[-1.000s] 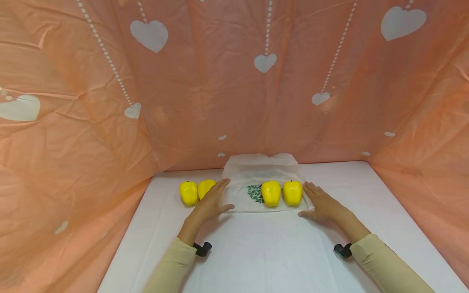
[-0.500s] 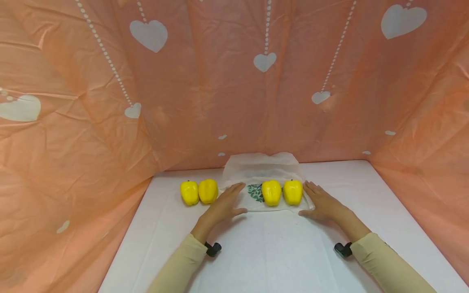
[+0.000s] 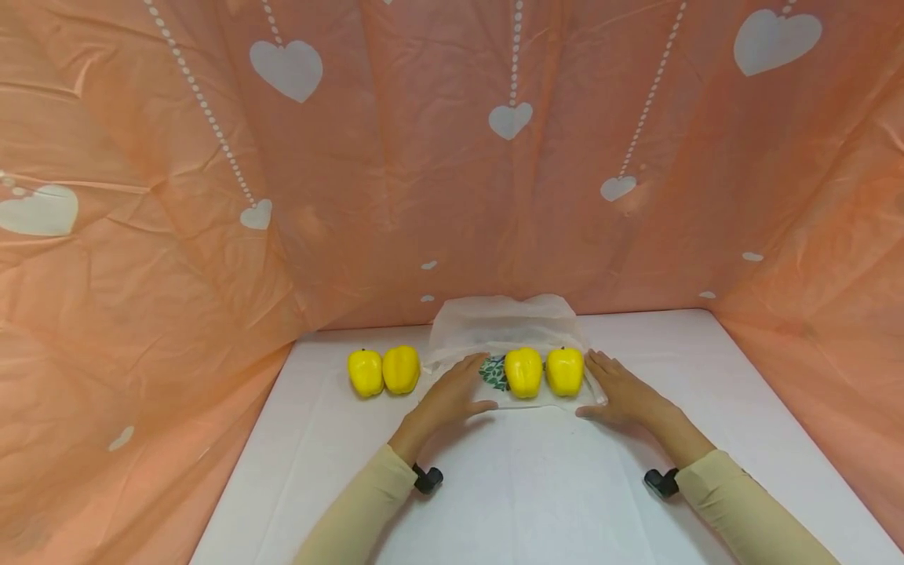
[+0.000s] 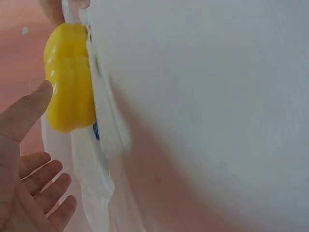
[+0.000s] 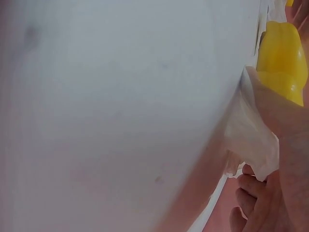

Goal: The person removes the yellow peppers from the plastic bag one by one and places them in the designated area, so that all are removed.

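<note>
A white plastic bag [image 3: 504, 320] with a green leafy print lies flat at the back of the table. Two yellow bell peppers rest on its right part, one by the print [image 3: 523, 373] and one farther right [image 3: 565, 372]. My left hand [image 3: 450, 392] is over the bag's left part, thumb and fingers spread, holding nothing. In the left wrist view its thumb overlaps a bell pepper [image 4: 71, 94]. My right hand [image 3: 625, 395] is at the bag's right edge, fingers extended and thumb apart, beside the right bell pepper. In the right wrist view, loose bag film [image 5: 253, 137] lies by its thumb.
Two more yellow bell peppers, a left one [image 3: 366, 373] and a right one [image 3: 401, 369], stand side by side left of the bag. A white cloth covers the table [image 3: 544, 486]. Orange sheeting [image 3: 424, 196] with white hearts walls the back and sides.
My left hand has moved right, from beside the left pair of bell peppers to over the bag's left part, uncovering that pair. My right hand and the bell peppers have stayed put.
</note>
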Action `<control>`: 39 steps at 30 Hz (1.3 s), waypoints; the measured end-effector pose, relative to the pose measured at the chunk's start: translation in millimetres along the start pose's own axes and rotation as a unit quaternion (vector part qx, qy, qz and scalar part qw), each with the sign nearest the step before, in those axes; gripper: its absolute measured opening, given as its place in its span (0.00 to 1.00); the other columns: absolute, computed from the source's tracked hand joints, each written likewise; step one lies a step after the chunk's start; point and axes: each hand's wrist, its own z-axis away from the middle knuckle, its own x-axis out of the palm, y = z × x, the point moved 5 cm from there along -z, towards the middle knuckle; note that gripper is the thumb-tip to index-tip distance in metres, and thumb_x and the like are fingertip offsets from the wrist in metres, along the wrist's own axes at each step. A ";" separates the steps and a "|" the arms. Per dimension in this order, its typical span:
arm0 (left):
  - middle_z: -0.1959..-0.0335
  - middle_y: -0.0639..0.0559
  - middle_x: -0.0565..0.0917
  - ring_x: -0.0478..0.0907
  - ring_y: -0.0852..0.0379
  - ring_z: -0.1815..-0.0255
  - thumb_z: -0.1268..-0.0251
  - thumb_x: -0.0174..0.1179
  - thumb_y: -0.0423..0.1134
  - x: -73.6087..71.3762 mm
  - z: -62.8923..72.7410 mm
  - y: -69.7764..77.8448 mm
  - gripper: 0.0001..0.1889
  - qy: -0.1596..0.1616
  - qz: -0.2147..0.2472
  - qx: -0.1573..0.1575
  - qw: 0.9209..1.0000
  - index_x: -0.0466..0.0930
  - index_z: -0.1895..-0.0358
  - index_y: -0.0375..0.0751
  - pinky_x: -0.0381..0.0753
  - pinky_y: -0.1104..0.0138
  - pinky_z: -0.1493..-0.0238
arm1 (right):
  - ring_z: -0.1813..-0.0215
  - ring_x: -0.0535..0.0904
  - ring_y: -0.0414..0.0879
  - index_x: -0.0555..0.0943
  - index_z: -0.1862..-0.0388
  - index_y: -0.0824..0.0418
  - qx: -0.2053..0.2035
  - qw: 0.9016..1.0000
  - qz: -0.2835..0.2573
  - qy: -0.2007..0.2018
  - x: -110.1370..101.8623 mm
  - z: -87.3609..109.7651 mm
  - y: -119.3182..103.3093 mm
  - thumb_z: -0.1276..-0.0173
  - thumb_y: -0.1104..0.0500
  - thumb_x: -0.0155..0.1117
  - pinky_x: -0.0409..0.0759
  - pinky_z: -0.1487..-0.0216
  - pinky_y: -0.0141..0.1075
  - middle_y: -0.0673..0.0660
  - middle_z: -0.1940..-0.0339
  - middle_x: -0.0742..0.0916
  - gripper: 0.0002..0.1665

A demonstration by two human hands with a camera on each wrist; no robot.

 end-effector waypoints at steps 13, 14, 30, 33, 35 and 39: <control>0.16 0.44 0.65 0.65 0.45 0.18 0.31 0.73 0.57 14.8 -20.4 18.1 0.50 0.013 -0.002 -0.003 1.000 0.57 0.15 0.40 0.67 0.52 0.18 | 0.15 0.51 0.75 0.53 0.13 0.70 0.004 1.000 -0.005 -0.002 2.7 -2.7 2.3 0.34 0.31 0.74 0.52 0.18 0.69 0.73 0.12 0.56 0.69; 0.17 0.44 0.66 0.66 0.45 0.18 0.31 0.74 0.57 15.5 -21.6 19.4 0.50 0.015 0.000 -0.003 1.000 0.57 0.15 0.40 0.67 0.52 0.19 | 0.15 0.51 0.75 0.53 0.13 0.70 0.006 1.000 -0.005 -0.003 3.0 -2.7 2.3 0.34 0.30 0.74 0.52 0.18 0.69 0.73 0.12 0.55 0.69; 0.16 0.44 0.65 0.66 0.44 0.18 0.32 0.75 0.57 19.8 -31.6 25.3 0.53 0.017 0.032 -0.042 0.998 0.55 0.13 0.41 0.68 0.51 0.19 | 0.15 0.50 0.76 0.52 0.12 0.69 0.012 1.000 -0.006 -0.006 4.5 -0.9 3.0 0.34 0.30 0.74 0.53 0.18 0.70 0.73 0.12 0.55 0.70; 0.16 0.45 0.64 0.66 0.44 0.18 0.32 0.74 0.57 20.9 -32.0 24.5 0.53 0.013 0.034 -0.050 0.998 0.55 0.13 0.42 0.68 0.50 0.19 | 0.15 0.51 0.76 0.53 0.12 0.69 0.012 1.000 -0.004 -0.005 4.0 -0.3 1.7 0.34 0.30 0.73 0.53 0.19 0.70 0.73 0.12 0.55 0.69; 0.16 0.45 0.64 0.66 0.45 0.19 0.32 0.74 0.58 21.6 -32.7 24.0 0.52 0.012 0.033 -0.055 0.998 0.55 0.13 0.43 0.68 0.50 0.19 | 0.15 0.51 0.76 0.53 0.12 0.69 0.012 1.000 -0.003 -0.004 3.3 0.0 0.7 0.33 0.30 0.73 0.53 0.19 0.70 0.73 0.12 0.55 0.69; 0.16 0.45 0.65 0.66 0.45 0.18 0.32 0.73 0.58 21.9 -34.3 23.5 0.52 0.013 0.028 -0.056 0.998 0.55 0.13 0.42 0.68 0.50 0.19 | 0.15 0.51 0.76 0.52 0.12 0.70 0.013 1.000 -0.004 -0.003 1.1 1.1 -0.8 0.32 0.32 0.73 0.53 0.18 0.69 0.73 0.12 0.55 0.68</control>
